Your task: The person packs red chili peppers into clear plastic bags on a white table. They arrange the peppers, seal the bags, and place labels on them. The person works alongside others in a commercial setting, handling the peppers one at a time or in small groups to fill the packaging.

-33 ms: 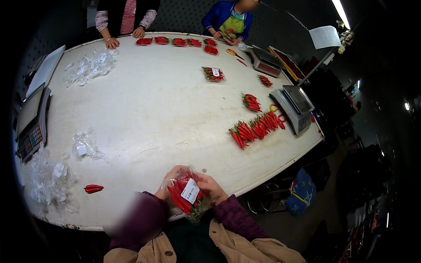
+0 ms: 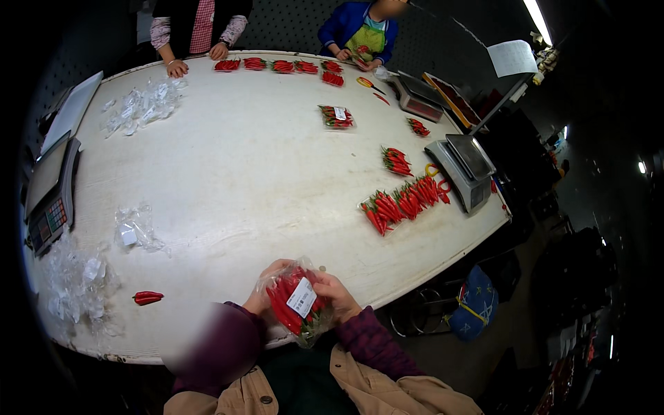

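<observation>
A clear plastic bag of red chillies (image 2: 285,310) with a white label is held between both hands over the table's near edge. Its green stems point down towards me. My left hand (image 2: 261,296) grips the bag from the left, with most of its fingers hidden behind it. On the other side my right hand (image 2: 335,296) is closed on the bag's edge, the thumb by the label. Left of my hands, a single red chilli (image 2: 147,298) lies on the white table (image 2: 228,187).
Loose clear bags (image 2: 79,283) are heaped at the near left, more (image 2: 149,105) at the far left. Chilli piles (image 2: 398,204) lie at right beside a scale (image 2: 462,169). Another scale (image 2: 52,194) stands at the left edge. Two people are at the far side, near a row of chilli trays (image 2: 282,66).
The bag has tilted and shifted very slightly between my hands, its label moving a little. Nothing else has visibly moved.
</observation>
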Available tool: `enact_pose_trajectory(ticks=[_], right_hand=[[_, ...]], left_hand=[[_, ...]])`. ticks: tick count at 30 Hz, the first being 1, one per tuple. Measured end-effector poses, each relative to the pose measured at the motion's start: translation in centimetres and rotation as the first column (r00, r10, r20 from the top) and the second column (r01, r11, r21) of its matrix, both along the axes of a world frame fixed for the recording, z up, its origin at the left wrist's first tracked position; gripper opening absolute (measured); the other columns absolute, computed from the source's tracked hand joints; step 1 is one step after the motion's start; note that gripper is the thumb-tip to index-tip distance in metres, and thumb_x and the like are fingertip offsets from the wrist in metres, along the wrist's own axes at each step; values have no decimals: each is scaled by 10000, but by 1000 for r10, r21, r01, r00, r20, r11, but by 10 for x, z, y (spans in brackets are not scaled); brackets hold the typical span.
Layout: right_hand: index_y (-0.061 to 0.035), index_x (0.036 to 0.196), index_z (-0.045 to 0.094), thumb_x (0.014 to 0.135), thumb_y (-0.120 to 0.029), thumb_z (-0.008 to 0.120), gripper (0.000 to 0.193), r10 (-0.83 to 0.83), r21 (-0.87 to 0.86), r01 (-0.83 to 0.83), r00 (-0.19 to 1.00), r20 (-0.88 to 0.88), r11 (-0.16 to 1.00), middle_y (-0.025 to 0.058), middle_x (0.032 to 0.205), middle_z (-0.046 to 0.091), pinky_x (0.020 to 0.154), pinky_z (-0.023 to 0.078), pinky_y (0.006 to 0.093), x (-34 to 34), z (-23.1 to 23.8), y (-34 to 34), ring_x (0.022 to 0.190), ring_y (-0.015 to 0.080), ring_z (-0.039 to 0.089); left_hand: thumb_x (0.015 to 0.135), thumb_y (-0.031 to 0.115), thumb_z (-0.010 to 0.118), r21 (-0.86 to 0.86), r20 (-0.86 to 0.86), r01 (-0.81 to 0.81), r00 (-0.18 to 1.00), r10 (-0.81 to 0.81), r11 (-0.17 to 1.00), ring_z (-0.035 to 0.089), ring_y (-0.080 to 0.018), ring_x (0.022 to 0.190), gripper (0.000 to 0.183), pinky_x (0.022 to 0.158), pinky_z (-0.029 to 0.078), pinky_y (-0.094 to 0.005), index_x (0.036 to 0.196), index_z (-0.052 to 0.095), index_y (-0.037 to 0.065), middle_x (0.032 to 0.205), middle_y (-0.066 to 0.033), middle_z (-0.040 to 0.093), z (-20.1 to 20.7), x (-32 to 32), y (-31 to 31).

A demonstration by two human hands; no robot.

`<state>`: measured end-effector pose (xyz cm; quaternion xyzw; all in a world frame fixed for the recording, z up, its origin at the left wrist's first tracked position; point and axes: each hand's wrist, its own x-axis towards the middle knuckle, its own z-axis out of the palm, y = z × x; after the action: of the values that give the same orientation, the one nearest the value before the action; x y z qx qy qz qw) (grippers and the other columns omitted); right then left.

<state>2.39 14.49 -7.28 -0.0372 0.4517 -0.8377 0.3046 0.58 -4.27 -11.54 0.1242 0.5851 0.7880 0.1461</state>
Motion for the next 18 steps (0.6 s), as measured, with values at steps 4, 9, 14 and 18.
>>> enact_pose_trajectory(ticks=[4,9,14,18], right_hand=[[25,1192,493,872,-170,578,385,-184,51,188,980,-75,981,64,1058,605,800,471,246,-5,24,4,914,105,581],[25,1117,513,886,-160,577,303,-292,242,327,941,-171,914,55,975,606,728,470,242,-8,17,11,842,96,574],[35,1071,515,871,-186,628,319,-273,412,397,904,-329,820,62,942,606,672,466,234,-14,15,-4,812,83,563],[-4,1044,539,913,-232,573,265,-216,320,234,972,-90,918,29,879,579,647,451,222,-17,20,4,745,73,533]], left_hand=[[901,118,532,66,81,-131,989,125,989,596,-148,902,255,818,475,-271,1124,562,-3,1030,-82,627,26,0,-4],[972,398,393,522,387,-114,915,-116,845,558,-173,1055,466,906,440,-324,1192,540,14,1129,-81,603,46,0,-14],[882,229,585,379,312,-44,947,-83,924,584,-190,1024,416,875,482,-323,1216,487,0,1122,-95,597,41,2,-5],[870,128,571,381,422,-120,905,-57,917,630,-208,937,378,844,514,-336,1200,483,-35,1069,-120,621,37,-5,-11]])
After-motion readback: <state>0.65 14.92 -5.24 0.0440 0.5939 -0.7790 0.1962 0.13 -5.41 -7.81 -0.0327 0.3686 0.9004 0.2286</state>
